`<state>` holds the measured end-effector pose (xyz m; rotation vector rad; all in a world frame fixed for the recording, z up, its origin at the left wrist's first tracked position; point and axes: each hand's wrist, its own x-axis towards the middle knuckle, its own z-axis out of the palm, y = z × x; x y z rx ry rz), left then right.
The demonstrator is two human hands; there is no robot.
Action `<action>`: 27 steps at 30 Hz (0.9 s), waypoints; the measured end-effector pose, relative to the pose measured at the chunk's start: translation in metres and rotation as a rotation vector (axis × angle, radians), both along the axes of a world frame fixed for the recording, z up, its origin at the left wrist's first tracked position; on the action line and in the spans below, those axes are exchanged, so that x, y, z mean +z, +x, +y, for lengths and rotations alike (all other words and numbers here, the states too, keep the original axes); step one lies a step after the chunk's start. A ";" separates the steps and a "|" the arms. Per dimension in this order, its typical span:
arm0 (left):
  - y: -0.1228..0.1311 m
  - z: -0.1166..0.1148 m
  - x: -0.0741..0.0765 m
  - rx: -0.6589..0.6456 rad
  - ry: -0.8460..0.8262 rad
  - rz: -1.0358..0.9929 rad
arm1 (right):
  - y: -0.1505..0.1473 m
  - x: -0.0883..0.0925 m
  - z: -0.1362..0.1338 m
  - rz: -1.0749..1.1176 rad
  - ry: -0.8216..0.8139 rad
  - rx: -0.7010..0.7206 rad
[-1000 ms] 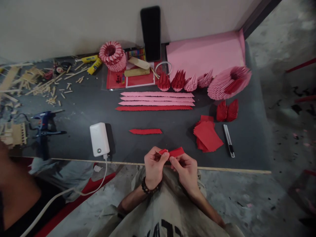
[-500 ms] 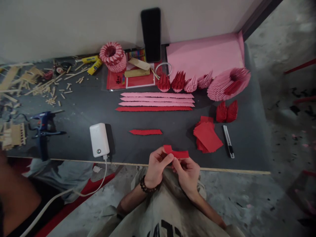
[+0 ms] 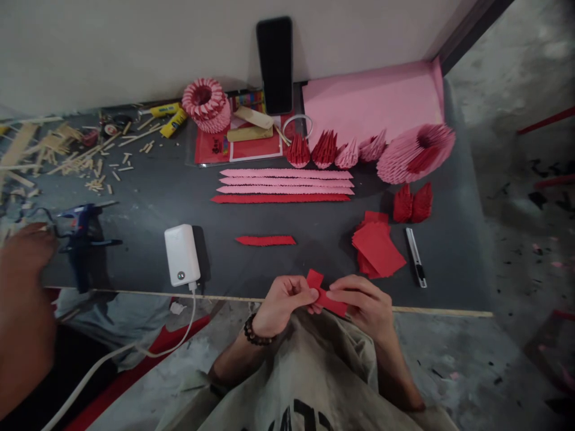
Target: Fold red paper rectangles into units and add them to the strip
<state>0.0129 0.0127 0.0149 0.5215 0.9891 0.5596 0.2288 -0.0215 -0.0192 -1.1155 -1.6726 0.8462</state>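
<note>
A folded strip of red paper (image 3: 332,304) is bent at an angle above the table's front edge. My left hand (image 3: 284,302) pinches it near the bend, thumb on top. My right hand (image 3: 367,304) has its fingers closed at the strip's right part; its thumb is largely hidden. Just beyond my hands lies a short red row of interlocked folded paper pieces (image 3: 266,240). To the right are a stack of red paper rectangles (image 3: 378,245) and a utility knife (image 3: 415,257). Longer pink rows (image 3: 287,181) and a long red row (image 3: 281,199) lie farther back.
At left stand a white power bank (image 3: 181,254) with a cable, a blue glue gun (image 3: 81,230) and scattered wood sticks (image 3: 67,146). Another person's hand (image 3: 27,254) is at far left. Folded-paper models (image 3: 415,154), a phone (image 3: 275,64) and pink sheets (image 3: 372,99) line the back.
The red strip has tilted, its right end now lower. My right hand has shifted right and turned over the strip. Another person's hand has come over the table at left.
</note>
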 end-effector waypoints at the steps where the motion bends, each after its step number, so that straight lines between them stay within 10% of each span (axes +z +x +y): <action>1: 0.001 0.000 -0.001 -0.012 -0.016 0.004 | 0.001 0.001 0.003 0.041 0.025 0.010; 7: 0.004 0.000 -0.007 -0.036 -0.016 0.023 | 0.002 0.006 0.011 0.048 0.081 0.063; 18: -0.006 -0.004 -0.022 0.001 0.176 0.107 | -0.026 0.016 0.007 0.224 -0.593 -0.142; 27: -0.006 -0.002 -0.020 -0.042 0.159 0.145 | -0.037 0.022 0.007 0.049 -0.507 -0.354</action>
